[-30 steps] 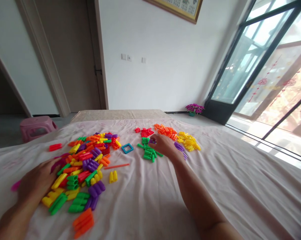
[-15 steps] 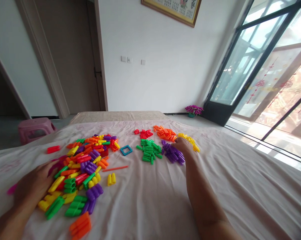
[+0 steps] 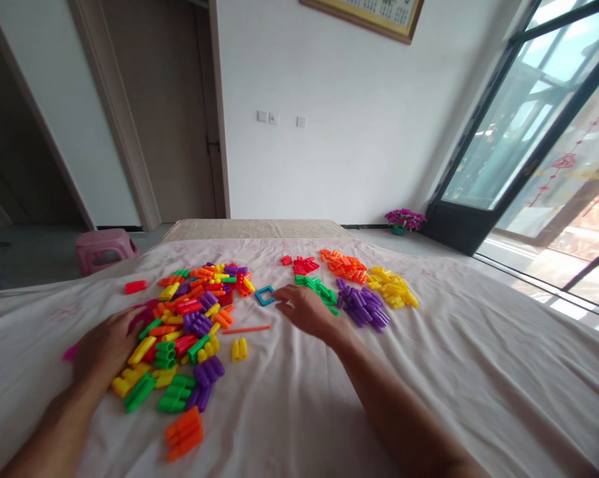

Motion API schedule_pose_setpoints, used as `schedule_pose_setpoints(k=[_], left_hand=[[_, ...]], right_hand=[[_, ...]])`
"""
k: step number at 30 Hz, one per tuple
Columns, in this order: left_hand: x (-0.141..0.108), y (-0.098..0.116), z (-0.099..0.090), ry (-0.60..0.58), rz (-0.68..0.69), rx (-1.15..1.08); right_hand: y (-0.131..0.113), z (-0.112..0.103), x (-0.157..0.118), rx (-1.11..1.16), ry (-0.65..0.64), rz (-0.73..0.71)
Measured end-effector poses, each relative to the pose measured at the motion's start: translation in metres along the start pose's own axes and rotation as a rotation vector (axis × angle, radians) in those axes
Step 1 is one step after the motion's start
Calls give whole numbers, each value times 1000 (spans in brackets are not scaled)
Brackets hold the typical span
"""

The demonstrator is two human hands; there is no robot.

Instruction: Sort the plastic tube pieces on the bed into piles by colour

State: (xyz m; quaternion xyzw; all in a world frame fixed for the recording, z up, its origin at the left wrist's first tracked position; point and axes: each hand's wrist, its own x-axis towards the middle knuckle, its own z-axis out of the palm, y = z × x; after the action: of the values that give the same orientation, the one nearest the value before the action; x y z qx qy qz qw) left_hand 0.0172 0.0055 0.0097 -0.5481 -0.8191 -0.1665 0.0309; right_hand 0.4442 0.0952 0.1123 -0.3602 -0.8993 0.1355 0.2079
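Observation:
My left hand (image 3: 105, 348) lies at the near left side of a mixed heap of plastic building blocks (image 3: 180, 325), fingers stretched toward it. A magenta piece (image 3: 146, 315) shows at its fingertips, and a pink bit (image 3: 70, 352) sticks out on its other side; what lies beneath the palm is hidden. My right hand (image 3: 304, 309) is open, with thumb and fingers apart and no block visible between them. Its fingertips are close to a blue square frame (image 3: 265, 296). Behind it, the green blocks (image 3: 319, 290) are partly covered by the hand.
Sorted by colour on the right are red blocks (image 3: 306, 265), orange blocks (image 3: 346, 267), purple blocks (image 3: 363, 307) and yellow blocks (image 3: 393, 287). An orange stick (image 3: 247, 329) and a yellow block (image 3: 239, 349) lie mid-cloth. A pink stool (image 3: 106, 249) stands beyond the table.
My right hand has moved left from beside the purple and yellow blocks to the blue frame. My left hand keeps its place by the heap. The view has turned slightly left.

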Motion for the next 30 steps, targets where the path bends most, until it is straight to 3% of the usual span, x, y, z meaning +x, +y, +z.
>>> schedule_pose_setpoints(k=[4, 8, 18, 21, 24, 30], left_hand=[[-5, 12, -11, -25, -31, -47], [-6, 14, -13, -5, -16, -28], [1, 0, 0, -25, -36, -18], [2, -1, 1, -32, -38, -32], [2, 0, -1, -43, -45, -53], [0, 5, -8, -56, -59, -60]], right_hand=[[-50, 59, -8, 74, -136, -320], [-74, 94, -15, 9, -172, -445], [-75, 109, -14, -121, -75, -395], [-73, 105, -13, -79, -90, -446], [-65, 85, -7, -47, -97, -422], [-13, 9, 7, -245, 41, 84]])
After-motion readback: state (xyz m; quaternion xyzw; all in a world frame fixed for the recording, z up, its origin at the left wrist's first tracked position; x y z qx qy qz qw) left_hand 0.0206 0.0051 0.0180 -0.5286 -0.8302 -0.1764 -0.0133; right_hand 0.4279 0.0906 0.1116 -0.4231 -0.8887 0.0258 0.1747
